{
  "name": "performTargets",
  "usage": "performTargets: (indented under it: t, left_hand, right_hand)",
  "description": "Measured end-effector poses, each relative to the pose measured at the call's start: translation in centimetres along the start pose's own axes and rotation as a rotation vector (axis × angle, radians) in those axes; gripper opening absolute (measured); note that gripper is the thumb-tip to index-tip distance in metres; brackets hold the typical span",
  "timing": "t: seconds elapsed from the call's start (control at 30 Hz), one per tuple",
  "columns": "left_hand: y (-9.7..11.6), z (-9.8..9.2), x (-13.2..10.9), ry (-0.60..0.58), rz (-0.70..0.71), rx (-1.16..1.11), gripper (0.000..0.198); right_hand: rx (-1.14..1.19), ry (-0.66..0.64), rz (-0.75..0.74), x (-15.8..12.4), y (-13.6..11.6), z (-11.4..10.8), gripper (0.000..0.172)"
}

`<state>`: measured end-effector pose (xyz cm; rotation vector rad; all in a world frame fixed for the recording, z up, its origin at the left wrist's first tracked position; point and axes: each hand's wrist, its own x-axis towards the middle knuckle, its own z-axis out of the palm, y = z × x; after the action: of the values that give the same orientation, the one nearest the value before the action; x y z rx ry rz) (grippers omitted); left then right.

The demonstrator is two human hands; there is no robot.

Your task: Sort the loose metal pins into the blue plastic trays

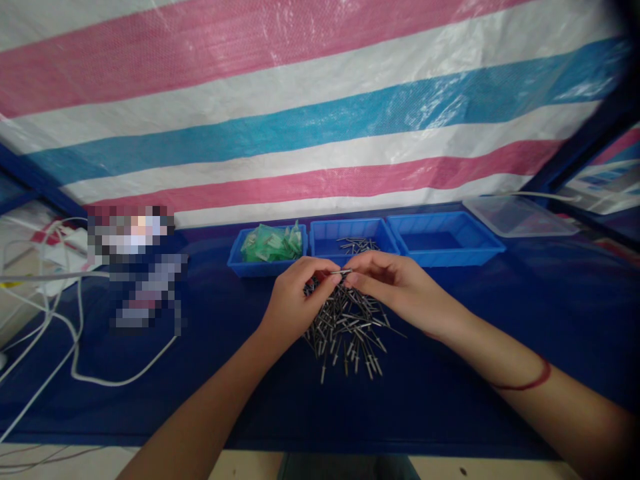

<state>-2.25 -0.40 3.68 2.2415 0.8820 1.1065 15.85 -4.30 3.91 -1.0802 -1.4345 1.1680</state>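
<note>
Between my two hands a blind rivet (342,271) is held roughly level. My left hand (299,293) pinches its left end with thumb and forefinger. The fingertips of my right hand (393,283) close on the other end. Below them a loose pile of blind rivets (345,327) lies spread on the blue table (400,407), pointing in many directions. Part of the pile is hidden behind my hands. Just beyond, the middle blue bin (350,230) has some rivets (360,245) in it.
To the left of the middle bin stands a blue bin (267,269) of green packets (273,242); another blue bin (450,257) adjoins on the right. A clear plastic lid (520,217) lies at back right. White cables (125,382) loop across the left side. A striped sheet (300,133) hangs behind.
</note>
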Motion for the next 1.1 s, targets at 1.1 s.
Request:
performTargets:
  t: [1.1]
  left_hand:
    - [0.6, 1.7, -0.1, -0.513, 0.365, 0.52, 0.022]
  right_hand:
    - [-0.971, 0.379, -0.431, 0.4, 0.3, -2.2, 0.027]
